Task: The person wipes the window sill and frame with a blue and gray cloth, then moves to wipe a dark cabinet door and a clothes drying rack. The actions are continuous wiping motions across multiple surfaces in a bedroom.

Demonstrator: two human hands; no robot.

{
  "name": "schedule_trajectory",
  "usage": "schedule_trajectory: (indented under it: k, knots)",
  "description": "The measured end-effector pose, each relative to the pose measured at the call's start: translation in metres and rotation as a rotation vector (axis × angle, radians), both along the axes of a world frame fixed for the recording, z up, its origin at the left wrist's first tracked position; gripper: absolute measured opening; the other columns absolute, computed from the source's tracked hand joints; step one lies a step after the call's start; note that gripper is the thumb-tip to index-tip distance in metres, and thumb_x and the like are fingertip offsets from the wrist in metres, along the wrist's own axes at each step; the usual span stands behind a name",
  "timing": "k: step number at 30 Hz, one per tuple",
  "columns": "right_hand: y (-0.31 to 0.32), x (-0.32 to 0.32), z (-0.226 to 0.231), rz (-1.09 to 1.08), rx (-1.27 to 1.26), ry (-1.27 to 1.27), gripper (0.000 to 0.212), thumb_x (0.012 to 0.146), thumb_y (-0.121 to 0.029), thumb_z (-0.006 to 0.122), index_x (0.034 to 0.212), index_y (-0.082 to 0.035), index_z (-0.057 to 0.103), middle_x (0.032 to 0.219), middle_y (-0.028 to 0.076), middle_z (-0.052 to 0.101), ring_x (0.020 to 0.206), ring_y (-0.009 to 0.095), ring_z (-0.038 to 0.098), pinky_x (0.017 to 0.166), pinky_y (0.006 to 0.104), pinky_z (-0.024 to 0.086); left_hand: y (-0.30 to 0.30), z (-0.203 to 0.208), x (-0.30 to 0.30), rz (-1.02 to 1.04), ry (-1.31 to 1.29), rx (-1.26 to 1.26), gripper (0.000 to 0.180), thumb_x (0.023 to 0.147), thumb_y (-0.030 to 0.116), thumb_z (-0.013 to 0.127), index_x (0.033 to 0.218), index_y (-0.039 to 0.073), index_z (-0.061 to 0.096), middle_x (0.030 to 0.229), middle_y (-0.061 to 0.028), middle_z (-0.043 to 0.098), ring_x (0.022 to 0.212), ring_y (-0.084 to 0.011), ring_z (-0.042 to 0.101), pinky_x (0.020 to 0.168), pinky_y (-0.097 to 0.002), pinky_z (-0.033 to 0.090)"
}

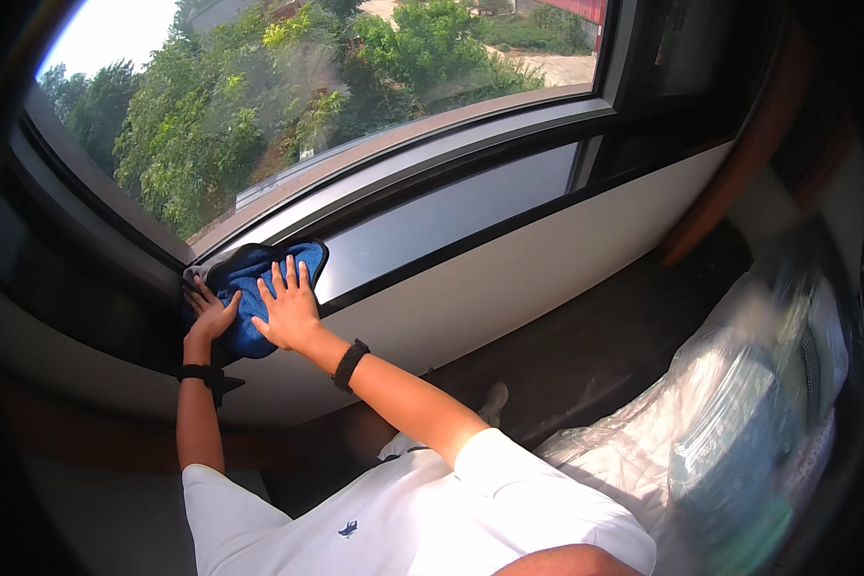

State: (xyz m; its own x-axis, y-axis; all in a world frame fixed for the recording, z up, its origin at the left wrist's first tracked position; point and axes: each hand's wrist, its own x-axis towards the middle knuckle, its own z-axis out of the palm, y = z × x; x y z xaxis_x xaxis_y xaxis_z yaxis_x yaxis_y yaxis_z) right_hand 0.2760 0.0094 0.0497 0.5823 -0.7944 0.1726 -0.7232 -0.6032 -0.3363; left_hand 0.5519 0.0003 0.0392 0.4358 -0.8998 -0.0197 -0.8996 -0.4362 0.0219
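Note:
A blue cloth (pixel 245 276) with a dark edge and a grey part lies spread over the left corner of a dark, glossy window sill (pixel 422 226). My left hand (pixel 211 312) rests on the cloth's left side, thumb held away from the other fingers. To its right, my right hand (pixel 290 307) presses flat on the cloth with its fingers spread. Neither hand grips the cloth; both lie on top of it. A black band circles each wrist. Part of the cloth hangs over the sill's front edge.
Behind the sill stands a framed window (pixel 355 86), with trees outside. A white wall (pixel 547 259) drops below the sill to a dark floor (pixel 547 355). Plastic-wrapped bundles (pixel 730 413) lie at the right. A brown wooden post (pixel 730 182) stands at the far right.

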Motion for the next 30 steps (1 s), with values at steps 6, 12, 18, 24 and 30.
schedule_trajectory:
  k: [6,12,18,24,30]
  knots:
    - [-0.004,-0.078,0.003,0.056,0.008,0.031,0.076,0.100,-0.065,0.039,0.162,-0.022,0.030,0.168,0.020,0.017,0.156,0.043,0.010,0.124,0.0564,0.005,0.006,0.046,-0.066,-0.245,-0.043,0.122,0.124,0.089,0.068,0.062,0.159,-0.002,-0.012,0.161,-0.0411,-0.006,0.149,-0.0585,-0.011,0.123,-0.0583,0.002]
    - [-0.057,-0.206,-0.005,-0.125,-0.085,0.056,0.106,0.077,-0.078,0.065,0.161,-0.025,0.030,0.167,0.023,0.020,0.154,0.046,0.013,0.123,0.0583,0.012,-0.061,0.052,-0.216,-0.620,-0.095,0.166,0.115,0.090,0.077,0.049,0.163,0.010,-0.009,0.167,-0.0305,-0.006,0.154,-0.0437,-0.017,0.123,-0.0556,-0.006]
    - [-0.107,-0.315,0.032,-0.196,0.033,0.319,0.119,0.065,-0.062,0.087,0.162,-0.036,0.023,0.168,0.019,0.021,0.155,0.046,0.012,0.123,0.0597,0.015,-0.115,0.075,-0.299,-0.721,-0.007,0.263,0.121,0.082,0.083,0.055,0.164,0.021,-0.009,0.167,-0.0297,-0.005,0.154,-0.0464,-0.012,0.123,-0.0579,-0.004]
    - [-0.096,-0.242,0.033,-0.251,0.000,0.680,0.079,0.098,-0.036,0.059,0.163,-0.010,0.021,0.166,0.027,0.022,0.149,0.055,0.023,0.121,0.0656,0.013,-0.118,0.052,-0.302,-0.677,-0.106,0.138,0.123,0.082,0.079,0.060,0.164,0.013,-0.003,0.165,-0.0331,0.003,0.155,-0.0459,-0.007,0.121,-0.0581,-0.005]
    - [-0.110,-0.258,-0.009,0.016,-0.153,0.176,0.086,0.081,-0.041,0.076,0.152,-0.009,0.041,0.154,0.024,0.040,0.145,0.048,0.033,0.123,0.0566,0.018,-0.125,0.048,-0.300,-0.683,-0.138,0.148,0.122,0.083,0.074,0.063,0.164,0.010,-0.002,0.165,-0.0338,0.003,0.155,-0.0442,-0.009,0.122,-0.0560,-0.006]
